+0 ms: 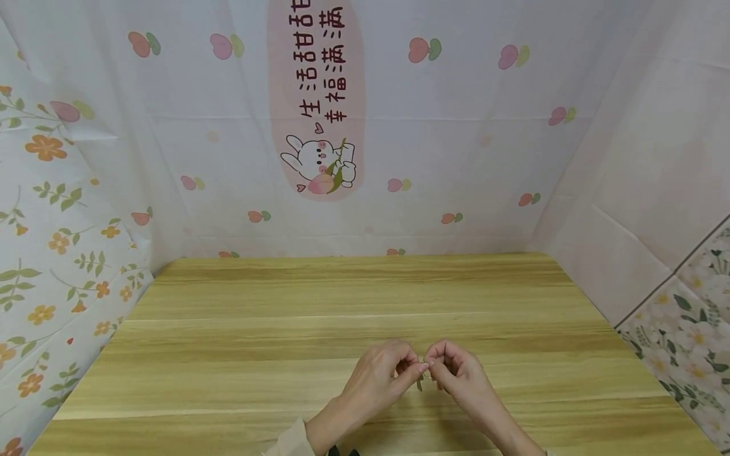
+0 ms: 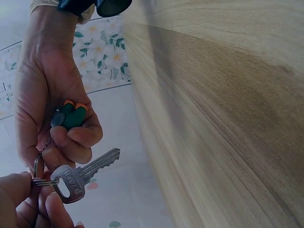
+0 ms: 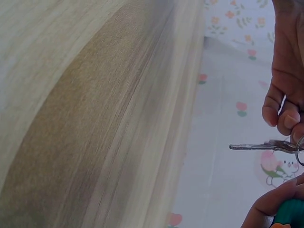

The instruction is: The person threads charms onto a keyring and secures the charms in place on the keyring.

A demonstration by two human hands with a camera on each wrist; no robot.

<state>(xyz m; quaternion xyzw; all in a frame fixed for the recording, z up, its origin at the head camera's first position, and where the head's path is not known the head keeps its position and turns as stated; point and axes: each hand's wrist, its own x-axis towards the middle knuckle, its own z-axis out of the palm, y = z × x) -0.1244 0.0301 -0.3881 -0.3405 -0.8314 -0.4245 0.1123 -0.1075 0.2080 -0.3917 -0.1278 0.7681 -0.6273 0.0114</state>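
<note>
A: What are the hands busy with?
B: A silver key on a metal key ring, held up between them, clear of the worktop.
A: And the left hand?
B: Its thumb and finger pinch the key ring.
A: The right hand?
B: Fingers curled round a green charm with orange tips, its short chain running towards the ring. Whether its fingertips also grip the ring I can't quite tell; they overlap there.
A: How does the key sit?
B: Toothed blade pointing away from the ring, free of both hands.
A: Behind?
B: Printed cloth beyond the worktop's far edge.
</note>
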